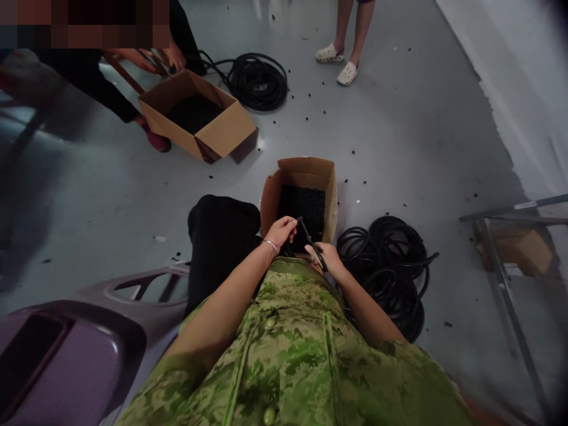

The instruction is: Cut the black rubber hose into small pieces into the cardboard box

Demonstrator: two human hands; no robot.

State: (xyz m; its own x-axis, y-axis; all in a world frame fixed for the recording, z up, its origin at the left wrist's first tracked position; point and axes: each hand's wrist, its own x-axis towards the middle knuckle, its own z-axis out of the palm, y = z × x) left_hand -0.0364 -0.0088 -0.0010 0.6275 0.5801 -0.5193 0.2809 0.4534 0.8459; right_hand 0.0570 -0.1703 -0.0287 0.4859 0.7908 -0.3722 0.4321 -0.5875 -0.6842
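Observation:
Over the near cardboard box [331, 192], my right hand [329, 257] is closed around a slim black hand tool [313, 241]. It slants up and left toward my other hand, and its exact kind is unclear. Beside its tip, my left hand [282, 229] is pinched; whatever sits between those fingers is too small to make out. Small black pieces [306, 204] fill the lower part of the box, which stands open between my knees. To the right of my right hand, coils of black hose or cable [388, 260] lie on the floor.
A co-worker's hands [175, 58] are at a larger open box [231, 127] ahead left, beside another black coil [260, 81]. Someone in white clogs [347, 73] stands ahead. A metal frame [503, 284] is at right, a purple chair [89, 355] at left. Black bits dot the floor.

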